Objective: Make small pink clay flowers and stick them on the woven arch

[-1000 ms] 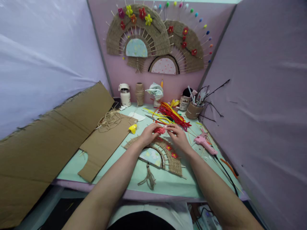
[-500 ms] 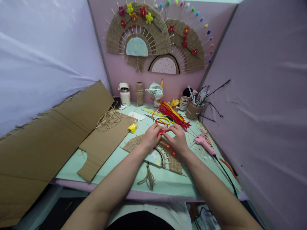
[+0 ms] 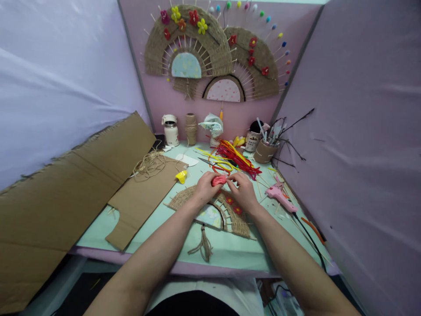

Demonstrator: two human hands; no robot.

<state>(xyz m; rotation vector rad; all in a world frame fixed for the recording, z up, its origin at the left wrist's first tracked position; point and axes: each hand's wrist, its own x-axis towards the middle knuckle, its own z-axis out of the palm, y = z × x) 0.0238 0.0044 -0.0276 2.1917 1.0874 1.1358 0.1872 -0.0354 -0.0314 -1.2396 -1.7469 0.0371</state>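
My left hand [image 3: 204, 187] and my right hand [image 3: 242, 191] meet over the far edge of a woven jute fan [image 3: 217, 210] that lies flat on the mint-green table [image 3: 158, 219]. Between the fingertips of both hands is a small red flower piece [image 3: 219, 180], pinched from either side. Two small red flowers [image 3: 234, 205] sit on the fan's right half, just under my right hand. The fan has a pale floral half-circle at its middle and a jute tassel [image 3: 204, 245] hanging toward me.
Cardboard sheets [image 3: 98, 175] with loose twine [image 3: 149, 164] lie at left. A yellow piece [image 3: 182, 176], scissors [image 3: 213, 164] and red and yellow strips [image 3: 238, 158] lie behind my hands. A pink glue gun [image 3: 279, 196] lies right, jars and a twine spool at the back, finished fans [image 3: 210, 52] on the wall.
Both hands stay together over the fan's far edge. The red piece between my fingers has turned and shifted slightly; my right fingers have closed in on it.
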